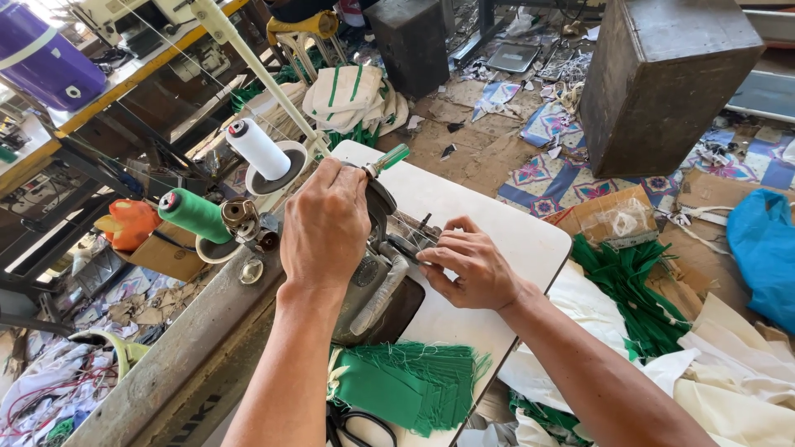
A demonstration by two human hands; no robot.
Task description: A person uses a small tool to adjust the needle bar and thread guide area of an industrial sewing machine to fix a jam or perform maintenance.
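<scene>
here the left hand curls down over the top of the sewing machine, fingers closed around its upper part near a green-handled tool. the right hand pinches thread at the machine's side, fingertips together. green fabric pieces lie stacked on the white surface, just beside the machine.

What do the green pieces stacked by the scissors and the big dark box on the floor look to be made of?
Green pieces: woven cloth, matte, most likely; loose threads fray out along the cut edges. Dark box: probably metal, dull and worn; flat faces, sharp corners and a greyish scuffed sheen, though painted wood cannot be ruled out. Scissors: black handles, likely plastic.
</scene>
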